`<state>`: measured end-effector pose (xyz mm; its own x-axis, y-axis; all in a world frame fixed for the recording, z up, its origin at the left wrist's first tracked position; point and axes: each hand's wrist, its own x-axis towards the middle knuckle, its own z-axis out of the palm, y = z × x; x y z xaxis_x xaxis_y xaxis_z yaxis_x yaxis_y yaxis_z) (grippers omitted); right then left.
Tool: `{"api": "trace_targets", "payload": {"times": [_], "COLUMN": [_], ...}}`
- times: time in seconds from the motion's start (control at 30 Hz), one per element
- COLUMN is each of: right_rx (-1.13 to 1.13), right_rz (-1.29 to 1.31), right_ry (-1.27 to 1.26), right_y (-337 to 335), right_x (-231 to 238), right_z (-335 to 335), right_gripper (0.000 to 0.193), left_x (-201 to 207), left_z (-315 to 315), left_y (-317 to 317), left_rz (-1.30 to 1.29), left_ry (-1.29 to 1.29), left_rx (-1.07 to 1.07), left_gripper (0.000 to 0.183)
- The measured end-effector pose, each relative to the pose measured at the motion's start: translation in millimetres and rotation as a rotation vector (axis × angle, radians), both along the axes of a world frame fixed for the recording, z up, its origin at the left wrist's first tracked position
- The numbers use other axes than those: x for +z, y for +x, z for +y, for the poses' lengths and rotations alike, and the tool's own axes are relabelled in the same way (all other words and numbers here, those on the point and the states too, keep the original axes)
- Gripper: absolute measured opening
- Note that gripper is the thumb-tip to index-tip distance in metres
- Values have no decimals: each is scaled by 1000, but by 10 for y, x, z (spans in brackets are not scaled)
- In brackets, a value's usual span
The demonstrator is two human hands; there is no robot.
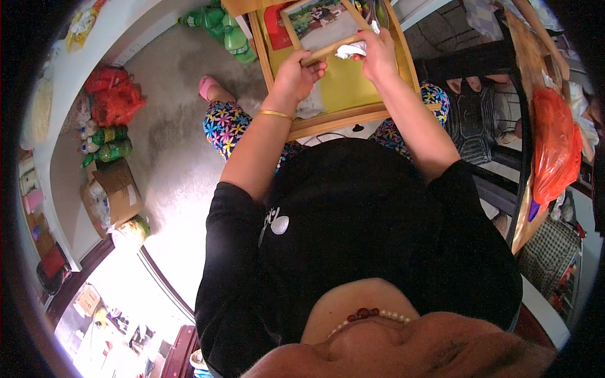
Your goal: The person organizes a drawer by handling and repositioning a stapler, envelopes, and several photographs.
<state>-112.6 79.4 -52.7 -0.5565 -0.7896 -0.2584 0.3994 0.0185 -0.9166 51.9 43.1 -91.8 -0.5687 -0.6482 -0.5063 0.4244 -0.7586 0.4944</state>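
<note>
A wooden picture frame point(292, 29) with a colour photo in it is tilted up over an open wooden drawer point(353, 121). My left hand point(296, 77) grips its near left corner, thumb on top and fingers curled underneath. At the right side of the frame, my right hand point(380, 58) is closed on a crumpled white tissue point(350, 50), pressing close to the frame's edge. Whether those fingers also grip the frame is hidden. Beneath, the drawer has a yellow bottom point(359, 85), with a red flat packet point(275, 28) toward its far left.
Green plastic bottles point(237, 43) stand left of the drawer. Along the left wall are a red plastic bag point(115, 96), more green bottles point(113, 150) and a cardboard box point(118, 192). To the right, a black-framed rack point(466, 66) stands near a hanging red bag point(553, 148).
</note>
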Motion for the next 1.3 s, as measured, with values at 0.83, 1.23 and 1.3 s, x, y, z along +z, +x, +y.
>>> {"api": "trace_targets", "payload": {"times": [0.83, 1.23, 1.3], "right_rx": [167, 129, 137], "right_rz": [-398, -510, -528], "right_ry": [151, 178, 164], "right_y": [78, 266, 277], "right_x": [-865, -1050, -1025], "right_z": [-357, -460, -420], "right_gripper": [25, 21, 21], "left_x": [-265, -411, -402], "left_z": [-114, -156, -162], "left_y": [-34, -17, -39], "left_rz": [144, -55, -102], "left_ry": [167, 117, 121], "left_rx": [465, 389, 399], "left_gripper": [18, 34, 23]}}
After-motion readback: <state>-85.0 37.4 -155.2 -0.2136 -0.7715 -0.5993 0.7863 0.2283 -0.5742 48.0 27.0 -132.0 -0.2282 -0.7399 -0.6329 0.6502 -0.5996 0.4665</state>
